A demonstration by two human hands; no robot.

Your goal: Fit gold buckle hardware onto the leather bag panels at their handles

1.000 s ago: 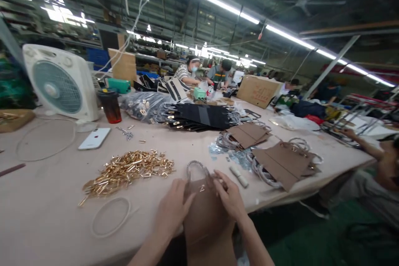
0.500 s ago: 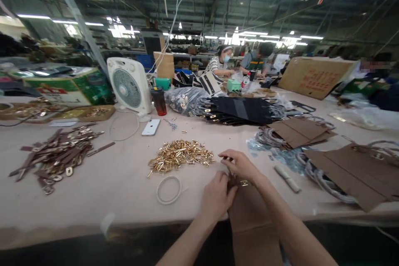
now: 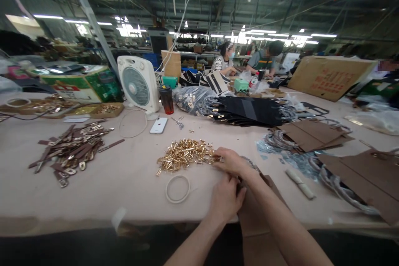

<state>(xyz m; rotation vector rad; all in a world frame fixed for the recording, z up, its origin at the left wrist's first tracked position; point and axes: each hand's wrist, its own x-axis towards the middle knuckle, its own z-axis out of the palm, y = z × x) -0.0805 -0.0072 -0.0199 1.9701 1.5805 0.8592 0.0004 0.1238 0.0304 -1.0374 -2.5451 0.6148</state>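
While your left hand point(image 3: 225, 200) is clamping the brown bag point(image 3: 254, 216) at the table's edge point(image 3: 149, 216), your right hand point(image 3: 232, 162) is resting at the gold fittings point(image 3: 185, 153), seemingly for the picking-up step; whether its fingertips are gripping one, I cannot tell. Next, the work is calling for singling out one piece.

One gold-fittings heap point(image 3: 185, 154), one fan point(image 3: 137, 86), one white phone point(image 3: 158, 125), one tumbler point(image 3: 166, 101), apparently two brown-panel stacks point(image 3: 366, 176)
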